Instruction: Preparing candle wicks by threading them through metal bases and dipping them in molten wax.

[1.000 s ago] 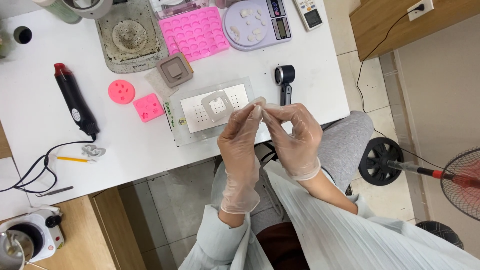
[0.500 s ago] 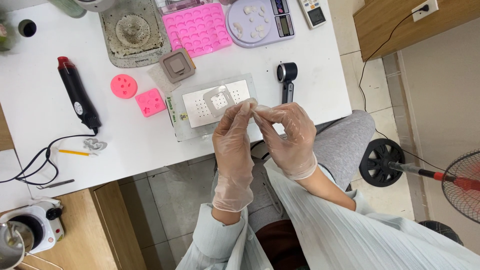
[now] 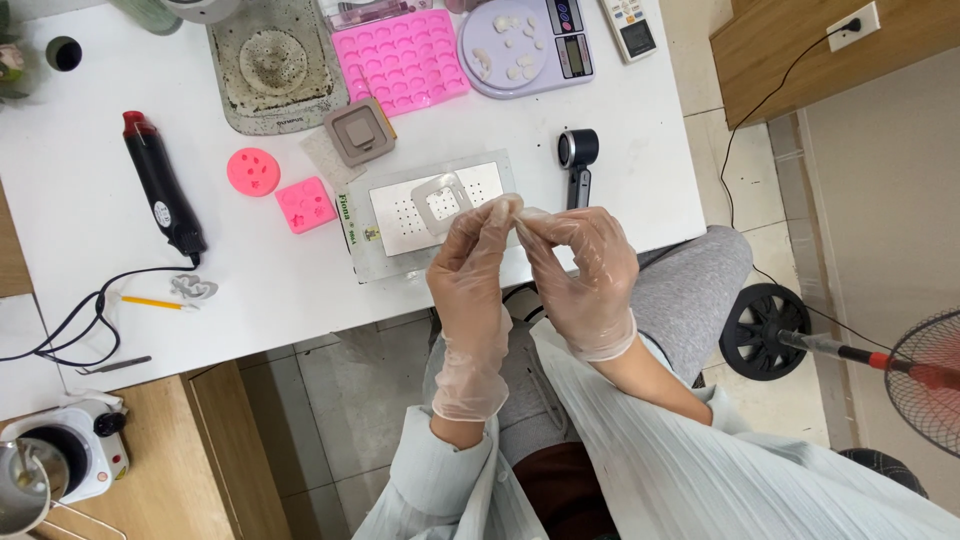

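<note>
Over table (image 3: 620,130) edge | hands: left (image 3: 470,275), right (image 3: 585,275) fingertips pinched together

three pink moulds (image 3: 403,61), perhaps two grey frames (image 3: 357,131)

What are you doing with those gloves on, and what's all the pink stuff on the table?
A seated person in clear plastic gloves pinches something small and pale between the left hand and right hand, over the edge of the white table; what it is cannot be told. Just beyond the fingertips a square translucent frame lies on a clear-wrapped white dotted board. The pink things are silicone moulds: a big tray, a round one and a square one.
</note>
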